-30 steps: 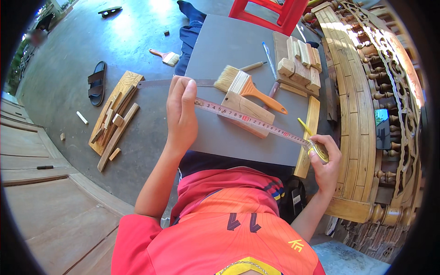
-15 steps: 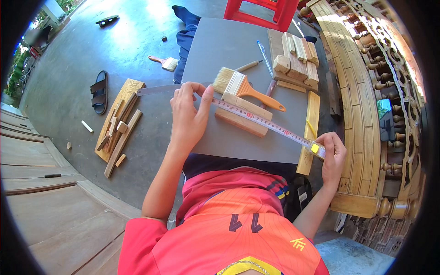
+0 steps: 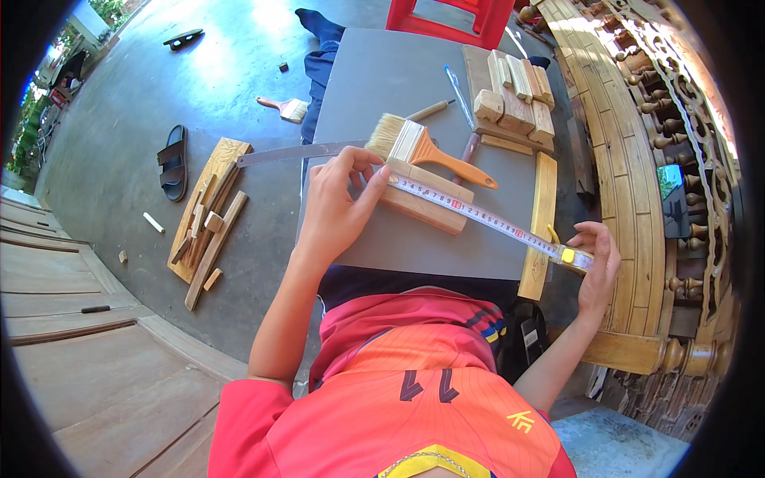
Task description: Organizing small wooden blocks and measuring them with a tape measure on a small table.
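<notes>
My left hand (image 3: 339, 199) pinches the end of a tape measure's blade at the left end of a wooden block (image 3: 426, 210). The white blade (image 3: 486, 217) is drawn out to the right along the top of that block. At its other end, my right hand (image 3: 599, 267) grips the clear case with a yellow button (image 3: 575, 256), just past a flat wooden strip (image 3: 542, 215). A wide paintbrush (image 3: 422, 151) with an orange handle lies against the block's far side, its bristles close to my left fingertips.
Stacked wood pieces (image 3: 514, 99), a blue pen (image 3: 458, 95) and a dark-tipped stick (image 3: 430, 110) lie on the grey board (image 3: 374, 72). A metal blade (image 3: 299, 151) reaches left toward wood scraps (image 3: 211, 223). Sandals, another brush (image 3: 285, 107) and a red stool (image 3: 446, 20) stand around; a wooden bench (image 3: 613, 199) is right.
Both hands and the tape have shifted right. The pinched end now sits at the block's left end, and the case has moved farther past the wooden strip.
</notes>
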A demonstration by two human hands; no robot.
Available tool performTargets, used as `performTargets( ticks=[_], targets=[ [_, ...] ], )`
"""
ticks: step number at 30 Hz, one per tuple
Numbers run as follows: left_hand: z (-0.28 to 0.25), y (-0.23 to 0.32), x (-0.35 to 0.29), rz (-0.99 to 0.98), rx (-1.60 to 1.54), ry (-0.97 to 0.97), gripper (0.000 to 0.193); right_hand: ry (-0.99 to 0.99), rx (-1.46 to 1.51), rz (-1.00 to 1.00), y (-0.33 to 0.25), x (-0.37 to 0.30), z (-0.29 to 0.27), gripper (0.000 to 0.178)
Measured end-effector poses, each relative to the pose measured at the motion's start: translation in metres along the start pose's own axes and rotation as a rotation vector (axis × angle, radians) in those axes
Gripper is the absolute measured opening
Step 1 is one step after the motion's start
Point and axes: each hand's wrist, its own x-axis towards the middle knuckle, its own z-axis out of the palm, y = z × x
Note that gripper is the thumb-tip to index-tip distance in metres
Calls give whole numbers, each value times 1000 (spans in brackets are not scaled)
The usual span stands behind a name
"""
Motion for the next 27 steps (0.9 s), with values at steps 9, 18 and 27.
performTargets(
  ticks=[9, 18, 27],
  targets=[
    [0, 1, -1, -11, -54, -34, 21, 36, -101, 14, 2, 0, -5, 66],
    [1, 4, 0, -33, -67, -22, 19, 26, -150, 75, 10, 7, -6, 74],
    [0, 5, 0, -38, -67, -43, 19, 20, -115, 102, 11, 17, -3, 73]
  ],
)
